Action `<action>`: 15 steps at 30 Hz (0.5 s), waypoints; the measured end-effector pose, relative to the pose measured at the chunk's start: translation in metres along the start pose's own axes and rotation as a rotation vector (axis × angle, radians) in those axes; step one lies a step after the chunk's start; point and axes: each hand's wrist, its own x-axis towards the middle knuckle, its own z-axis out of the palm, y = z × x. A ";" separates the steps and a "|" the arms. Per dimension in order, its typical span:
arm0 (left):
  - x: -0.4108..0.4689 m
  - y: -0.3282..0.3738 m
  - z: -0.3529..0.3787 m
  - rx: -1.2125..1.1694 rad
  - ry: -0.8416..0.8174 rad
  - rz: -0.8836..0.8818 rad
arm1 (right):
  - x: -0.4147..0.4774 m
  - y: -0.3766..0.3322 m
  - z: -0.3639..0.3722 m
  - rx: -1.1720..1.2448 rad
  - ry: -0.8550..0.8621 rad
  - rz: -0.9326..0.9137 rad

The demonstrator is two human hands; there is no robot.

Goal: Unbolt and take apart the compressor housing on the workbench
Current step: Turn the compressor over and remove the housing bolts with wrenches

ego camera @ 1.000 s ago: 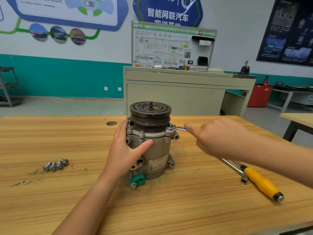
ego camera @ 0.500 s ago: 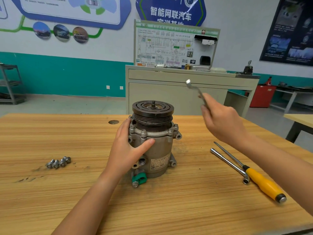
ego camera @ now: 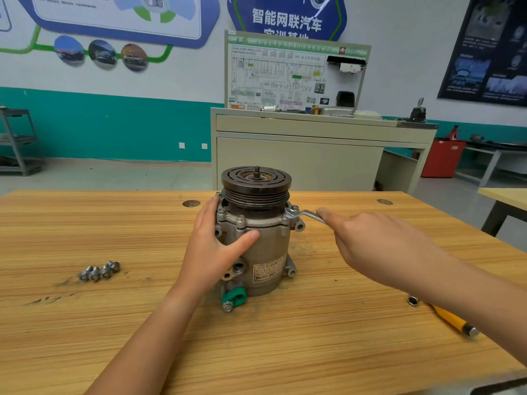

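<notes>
While the left forearm extends from bottom centre, the left hand [ego camera: 211,252] wraps the left flank of the grey cast-metal compressor housing [ego camera: 265,252], thumb laid across its front, fingers round the back; grip clamped on the body. Right arm extends from the right edge, right hand [ego camera: 379,246] palm-down, index finger stretched along the shank of the bent silver ring wrench [ego camera: 302,214]. The other fingers curl under, so the grip is closed on the handle, though the back of the hand hides the exact hold. Wrench head sits on a bolt at the housing's upper right flange. Housing stands upright mid-way across the pale wood-grain tabletop [ego camera: 285,352], dark grooved pulley [ego camera: 256,182] on top with a threaded stub, label on the front, green plastic clip [ego camera: 237,297] at the base. Four loose silver flanged bolts [ego camera: 99,271] lie in a row well to the left. Yellow-handled screwdriver [ego camera: 450,319] and a steel socket end [ego camera: 412,300] lie right, partly under the forearm.
</notes>
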 end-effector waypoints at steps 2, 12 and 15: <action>0.000 0.000 0.000 -0.002 -0.002 -0.003 | 0.003 -0.007 -0.006 -0.098 -0.018 -0.015; -0.002 0.000 -0.001 -0.022 -0.006 -0.001 | 0.014 0.008 -0.007 -0.194 -0.026 -0.150; -0.001 -0.001 -0.001 -0.024 -0.005 0.009 | 0.030 0.028 -0.001 -0.287 -0.023 -0.205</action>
